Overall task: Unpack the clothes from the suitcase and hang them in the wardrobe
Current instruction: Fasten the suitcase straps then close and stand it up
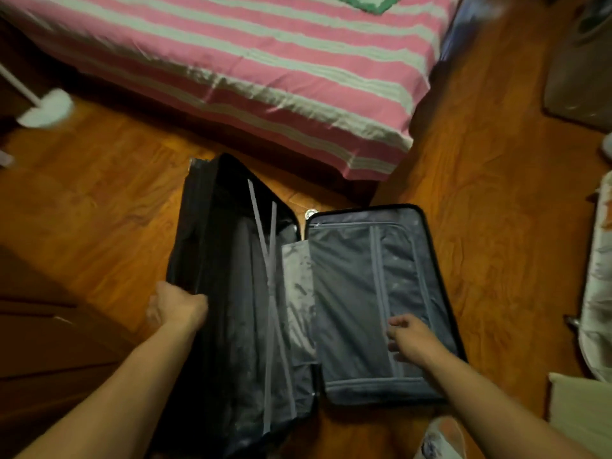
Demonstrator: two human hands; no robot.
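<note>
Suitcase open; left hand grips its edge.

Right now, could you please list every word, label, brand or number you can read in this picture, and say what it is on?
None: no legible text anywhere in this view.
Suitcase: no brand or tag shows on the shell, the grey lining or the straps.
Striped bedspread: pattern only, no writing.
Patterned slipper at the bottom edge: marks too blurred to tell whether they are print or lettering.
</note>
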